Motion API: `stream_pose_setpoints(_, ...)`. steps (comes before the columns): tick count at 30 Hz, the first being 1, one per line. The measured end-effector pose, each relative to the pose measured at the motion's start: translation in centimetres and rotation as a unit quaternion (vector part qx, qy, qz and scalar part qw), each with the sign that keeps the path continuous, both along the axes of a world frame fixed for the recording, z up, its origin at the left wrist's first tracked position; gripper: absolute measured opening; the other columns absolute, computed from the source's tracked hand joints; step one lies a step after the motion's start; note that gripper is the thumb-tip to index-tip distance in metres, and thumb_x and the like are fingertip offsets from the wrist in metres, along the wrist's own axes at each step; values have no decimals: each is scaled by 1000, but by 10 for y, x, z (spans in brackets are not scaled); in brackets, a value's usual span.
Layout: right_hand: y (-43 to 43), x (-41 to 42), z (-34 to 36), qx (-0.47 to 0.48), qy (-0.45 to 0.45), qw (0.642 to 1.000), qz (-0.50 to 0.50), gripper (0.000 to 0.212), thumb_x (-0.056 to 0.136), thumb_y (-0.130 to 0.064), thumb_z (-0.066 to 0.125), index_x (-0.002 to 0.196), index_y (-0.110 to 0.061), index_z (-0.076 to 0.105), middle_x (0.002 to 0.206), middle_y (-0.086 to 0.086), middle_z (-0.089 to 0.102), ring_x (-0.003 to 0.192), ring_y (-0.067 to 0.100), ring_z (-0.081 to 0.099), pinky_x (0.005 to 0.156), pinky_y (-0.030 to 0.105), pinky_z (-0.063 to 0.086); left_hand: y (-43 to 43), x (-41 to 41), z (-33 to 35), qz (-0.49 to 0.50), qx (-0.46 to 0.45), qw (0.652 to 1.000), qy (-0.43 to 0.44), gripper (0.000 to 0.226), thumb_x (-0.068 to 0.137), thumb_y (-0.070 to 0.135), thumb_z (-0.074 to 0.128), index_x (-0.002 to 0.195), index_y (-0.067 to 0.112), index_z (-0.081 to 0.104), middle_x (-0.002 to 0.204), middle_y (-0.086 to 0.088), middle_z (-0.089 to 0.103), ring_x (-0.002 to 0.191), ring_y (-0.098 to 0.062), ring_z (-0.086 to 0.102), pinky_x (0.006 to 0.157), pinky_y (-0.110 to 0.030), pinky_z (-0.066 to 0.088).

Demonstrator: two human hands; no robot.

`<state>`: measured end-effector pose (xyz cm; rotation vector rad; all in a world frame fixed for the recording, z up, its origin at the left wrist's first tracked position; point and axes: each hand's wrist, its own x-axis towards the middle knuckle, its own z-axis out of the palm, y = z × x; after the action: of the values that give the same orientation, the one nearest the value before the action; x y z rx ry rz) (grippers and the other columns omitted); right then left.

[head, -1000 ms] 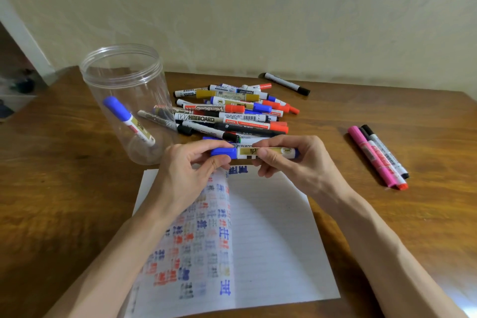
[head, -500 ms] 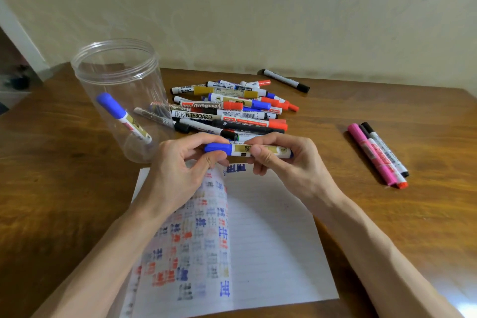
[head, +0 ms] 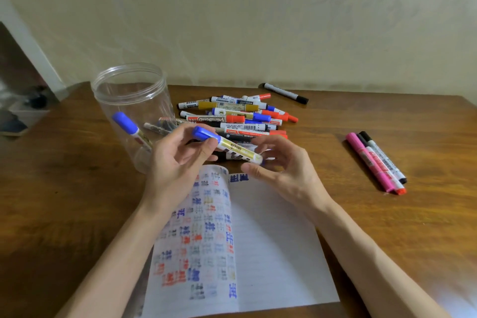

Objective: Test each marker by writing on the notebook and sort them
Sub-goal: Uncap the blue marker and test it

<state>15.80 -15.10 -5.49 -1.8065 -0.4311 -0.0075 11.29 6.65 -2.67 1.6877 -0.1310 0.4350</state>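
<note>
— Blue-capped marker [head: 227, 147]: where is it?
— Pinched near its cap by the left grip [head: 178, 160], over the 12 o'clock edge of the notebook [head: 271, 240].
— And the right grip [head: 281, 165]?
— Released, fingers loose at the tail. The marker pile [head: 237, 119] lies at 12 o'clock, the clear jar [head: 131, 100] at 10.

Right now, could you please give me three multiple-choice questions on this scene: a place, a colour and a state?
1. Where does the clear jar stand? A) left of the marker pile B) on the notebook C) beside the pink marker
2. What colour is the cap of the held marker? A) red B) blue C) black
3. The held marker is: A) writing B) inside the jar C) capped, in the left hand
Answers: 1 A, it stands left of the pile; 2 B, its cap is blue; 3 C, the left hand grips it, cap on.
</note>
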Motion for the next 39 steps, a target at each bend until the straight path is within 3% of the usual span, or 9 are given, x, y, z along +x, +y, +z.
stream_pose_setpoints(4, -3, -2, 4, -35, 5, 999, 19, 35, 79, -33, 91, 98, -17, 66, 87, -1, 71, 74, 11, 68, 66, 24, 54, 6, -2, 18, 75, -25, 995, -61, 22, 98, 16, 68, 117, 5, 66, 103, 2, 75, 97, -15, 74, 84, -19, 55)
stream_pose_setpoints(7, 4, -10, 7, -113, -33, 983, 140, 21, 83, -35, 89, 99, -26, 76, 102, -13, 76, 96, 10, 70, 76, 29, 54, 13, -3, 42, 104, -20, 988, -116, 22, 100, 11, 65, 121, 2, 64, 108, -3, 73, 95, -14, 71, 88, -22, 55)
stream_pose_setpoints(9, 14, -18, 5, -168, -54, 967, 182, 28, 82, -48, 87, 105, -36, 78, 116, -22, 71, 114, 6, 63, 88, 28, 53, 21, -2, 61, 117, -12, 980, -157, 19, 101, 11, 64, 119, 3, 62, 117, -4, 71, 99, -15, 70, 91, -29, 56)
stream_pose_setpoints(12, 25, -23, 1, -238, -101, 945, 201, 39, 81, -65, 81, 111, -40, 78, 123, -30, 62, 125, -2, 50, 100, 27, 50, 36, 1, 91, 149, 7, 963, -225, 21, 103, 13, 63, 121, 5, 57, 120, -10, 67, 104, -17, 68, 96, -39, 57)
stream_pose_setpoints(15, 28, -25, 0, -257, -112, 940, 195, 40, 82, -70, 76, 111, -43, 76, 124, -33, 58, 130, -5, 43, 105, 29, 46, 57, 8, 114, 203, 34, 939, -277, 27, 104, 15, 61, 127, 3, 53, 119, -25, 64, 94, -19, 67, 89, -34, 57)
stream_pose_setpoints(22, 32, -28, -5, -254, -128, 943, 175, 44, 80, -78, 73, 109, -45, 76, 124, -34, 55, 132, -2, 43, 111, 44, 40, 83, 21, 106, 256, 110, 937, -210, 34, 101, 14, 61, 135, 15, 57, 105, 7, 65, 95, -5, 68, 84, -21, 53)
stream_pose_setpoints(27, 31, -28, -3, -243, -119, 946, 178, 40, 79, -74, 77, 106, -44, 77, 124, -34, 56, 133, -1, 43, 110, 37, 41, 82, 19, 84, 245, 170, 942, -153, 43, 97, 12, 68, 137, 19, 55, 102, 8, 70, 99, -6, 68, 88, -16, 51)
stream_pose_setpoints(33, 30, -27, -4, -244, -113, 946, 180, 39, 79, -74, 77, 106, -45, 77, 124, -36, 55, 134, 0, 43, 110, 42, 42, 81, 17, 65, 249, 203, 939, -123, 24, 97, 23, 68, 119, 17, 59, 103, 12, 70, 103, -4, 67, 87, -22, 53)
stream_pose_setpoints(39, 31, -27, -5, -240, -115, 947, 178, 39, 78, -73, 78, 105, -45, 77, 124, -35, 56, 133, 0, 43, 109, 40, 43, 79, 17, 63, 249, 202, 938, -133, 28, 98, 26, 69, 120, 12, 59, 103, 14, 68, 104, -3, 65, 90, -10, 46)
